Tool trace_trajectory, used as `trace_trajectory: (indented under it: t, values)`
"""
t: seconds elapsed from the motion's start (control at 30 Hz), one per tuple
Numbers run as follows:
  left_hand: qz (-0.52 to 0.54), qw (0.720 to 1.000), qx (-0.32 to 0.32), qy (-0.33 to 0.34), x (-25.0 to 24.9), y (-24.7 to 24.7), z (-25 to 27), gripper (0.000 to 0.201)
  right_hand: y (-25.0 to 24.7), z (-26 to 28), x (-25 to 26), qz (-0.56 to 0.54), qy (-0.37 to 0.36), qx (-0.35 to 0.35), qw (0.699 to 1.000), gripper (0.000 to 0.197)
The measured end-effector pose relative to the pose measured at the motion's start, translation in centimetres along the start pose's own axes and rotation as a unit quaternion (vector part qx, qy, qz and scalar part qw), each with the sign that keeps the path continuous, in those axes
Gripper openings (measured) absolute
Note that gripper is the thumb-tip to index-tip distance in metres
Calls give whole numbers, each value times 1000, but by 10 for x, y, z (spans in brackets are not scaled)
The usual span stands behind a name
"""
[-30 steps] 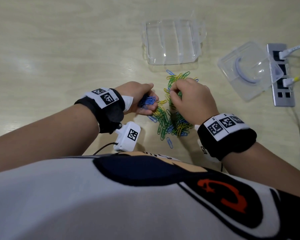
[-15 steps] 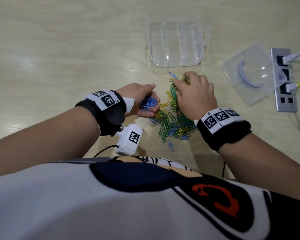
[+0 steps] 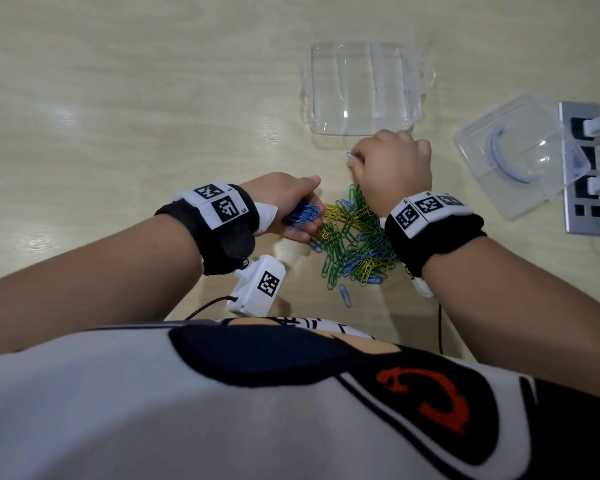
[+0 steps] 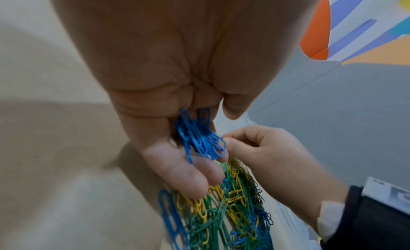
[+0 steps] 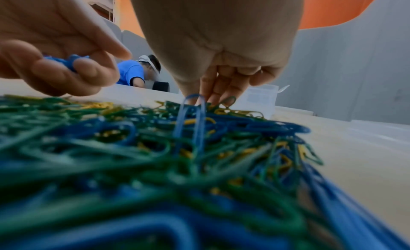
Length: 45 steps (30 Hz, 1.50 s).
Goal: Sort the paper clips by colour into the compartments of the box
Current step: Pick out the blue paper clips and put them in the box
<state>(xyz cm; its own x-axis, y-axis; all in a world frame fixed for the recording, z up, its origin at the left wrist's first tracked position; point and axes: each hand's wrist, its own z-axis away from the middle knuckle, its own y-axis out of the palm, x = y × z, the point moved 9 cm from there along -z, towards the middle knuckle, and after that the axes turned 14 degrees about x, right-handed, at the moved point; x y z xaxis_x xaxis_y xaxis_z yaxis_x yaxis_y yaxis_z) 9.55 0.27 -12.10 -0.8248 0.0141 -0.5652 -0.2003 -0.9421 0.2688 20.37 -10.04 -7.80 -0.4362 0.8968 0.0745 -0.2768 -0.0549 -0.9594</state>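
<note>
A clear box (image 3: 361, 88) with several empty compartments stands at the far side of the table. In front of it lies a mixed pile of blue, green and yellow paper clips (image 3: 354, 244). At the pile's left edge my left hand (image 3: 309, 209) grips a bunch of blue clips (image 3: 303, 214), which show clearly in the left wrist view as blue clips (image 4: 199, 139) in the curled fingers. My right hand (image 3: 355, 161) is at the pile's far end, just short of the box. Its thumb and fingertips pinch a blue clip (image 3: 350, 155) there.
A clear lid (image 3: 510, 157) with a blue ring lies to the right, partly over a grey power strip (image 3: 584, 168) with plugged-in cables. A white camera unit (image 3: 257, 289) hangs under my left wrist. Another person (image 5: 131, 73) sits in the background.
My right hand has moved from the middle of the pile to its far end near the box. The left hand has stayed put with its blue clips.
</note>
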Motion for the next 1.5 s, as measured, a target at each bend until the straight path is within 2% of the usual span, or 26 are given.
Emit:
trace_trajectory:
  t: [0.13,0.3,0.47,0.6,0.7,0.8,0.87,0.9,1.0,1.17,1.3,1.4,1.5]
  values:
    - [6,1000,-8,3,-1,-4,0,48,4,-2,4,40,12,16,999,16]
    - [24,1000,-10,16,-4,-2,-2,48,5,4,-1,-15,16,55,998,17]
    - [35,999,-8,29,-10,-1,-1,52,-10,22,-6,-154,7,24,988,11]
    - [44,998,-13,39,-13,2,-4,53,-23,40,-1,-289,-29,-20,957,7]
    - [67,995,-30,60,-17,3,-5,47,-22,52,22,-323,-82,12,943,8]
    - [60,996,-27,53,-15,6,-6,44,-21,56,23,-342,-84,-6,936,11]
    - [44,998,-17,34,-11,8,-6,48,-16,54,13,-334,-60,-13,941,14]
    - [42,999,-14,29,-10,7,-6,48,-11,52,8,-299,-47,-1,953,15]
    - [35,999,-15,28,-9,4,-6,49,12,50,4,-124,-19,69,990,18]
    - [30,999,-18,33,-10,0,-3,50,16,49,9,-40,-26,68,997,16]
    - [34,999,-17,38,-12,0,-1,50,6,52,1,-117,-14,46,992,13]
    - [36,998,-18,42,-13,3,-2,50,-12,62,11,-209,-46,-1,977,8]
    - [42,997,-38,51,-15,8,-3,45,-17,69,27,-235,-73,14,969,7]
